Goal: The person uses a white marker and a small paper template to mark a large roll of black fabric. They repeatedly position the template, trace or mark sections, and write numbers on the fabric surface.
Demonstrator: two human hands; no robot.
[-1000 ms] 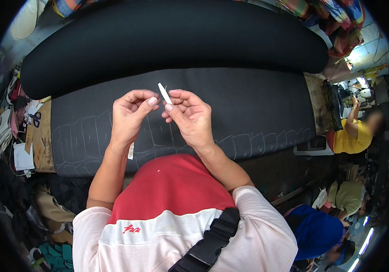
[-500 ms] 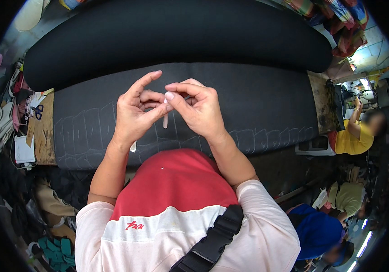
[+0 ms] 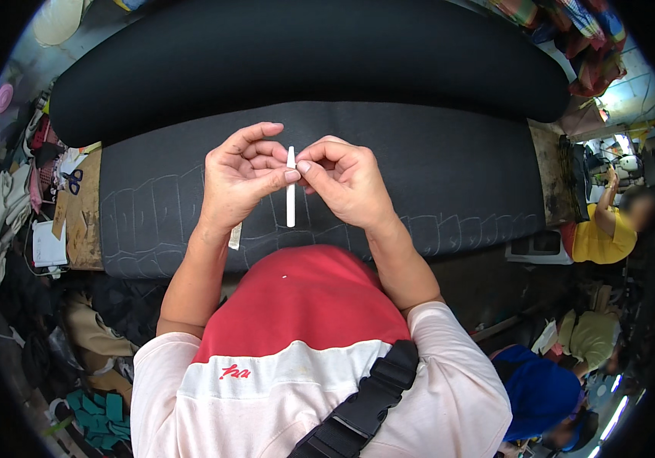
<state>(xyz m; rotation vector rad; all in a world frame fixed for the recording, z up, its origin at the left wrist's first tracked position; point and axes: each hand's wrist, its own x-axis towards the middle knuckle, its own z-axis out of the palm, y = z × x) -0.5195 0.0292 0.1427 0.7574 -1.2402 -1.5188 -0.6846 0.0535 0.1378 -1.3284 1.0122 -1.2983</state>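
A slim white pen-like stick [image 3: 291,204], narrower at its top end, stands nearly upright over the black fabric [image 3: 449,164]. My left hand [image 3: 242,172] is closed on it, with the thumb against its upper half and the fingers curled behind. Close beside it, my right hand [image 3: 342,179] is pinched, thumb to forefinger, at the stick's upper part. Whatever lies between those right fingertips is too small to make out. White outlines of repeated panel shapes run across the fabric's near side below both hands.
A thick black fabric roll [image 3: 312,53] lies along the far side. At left are blue-handled scissors [image 3: 75,181] and white paper [image 3: 49,243] by the wooden table edge [image 3: 87,217]. A small pale slip [image 3: 235,236] rests near my left wrist. Another person in yellow [image 3: 598,235] sits at right.
The white stick now shows more fully between my hands, its narrow end above my left thumb. My right fingertips have shifted slightly to the right, beside it.
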